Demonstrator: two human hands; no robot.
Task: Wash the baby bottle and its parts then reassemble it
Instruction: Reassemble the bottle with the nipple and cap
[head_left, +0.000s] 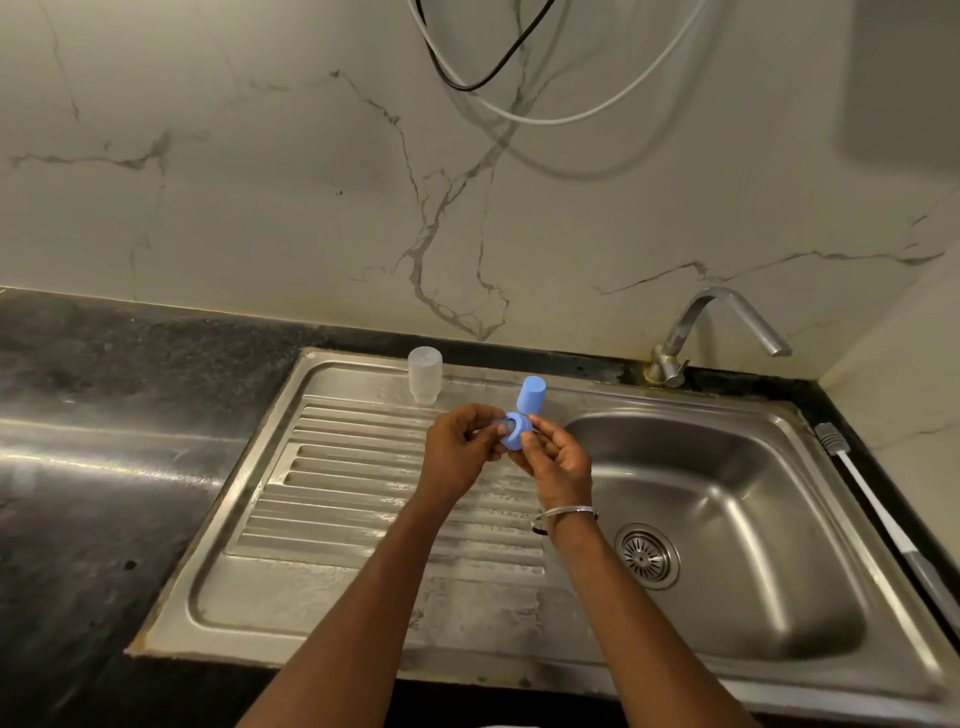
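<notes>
Head view: fingers of both hands curl round a blue screw ring (515, 435) at frame centre, held in the air above the drainboard's upper right corner. The left hand (460, 449) pinches it from the left w/ thumb and fingertips. The right hand (558, 465) grips its right and lower edge, thumb on the ring's face. A pale translucent teat (502, 427) shows in the ring's opening, on the left-hand side; can't tell if it's fully seated. Thin metal bangle (566, 514) on the right wrist.

Just behind the ring a blue cap (531, 397) stands upright, closed end up, base hidden by the ring. Further left, the clear bottle body (425, 375) stands narrow end down at the drainboard's top edge, apart from the cap.

Steel sink (332, 597): ribbed drainboard at centre-left, basin w/ drain strainer (647, 555) lower right. Tap (722, 322) at upper right, spout over the basin. A long brush (872, 509) w/ white handle lies on the dark counter (104, 374) along the frame's right edge. Black and white cables (488, 78) hang against the marble wall at top centre.
</notes>
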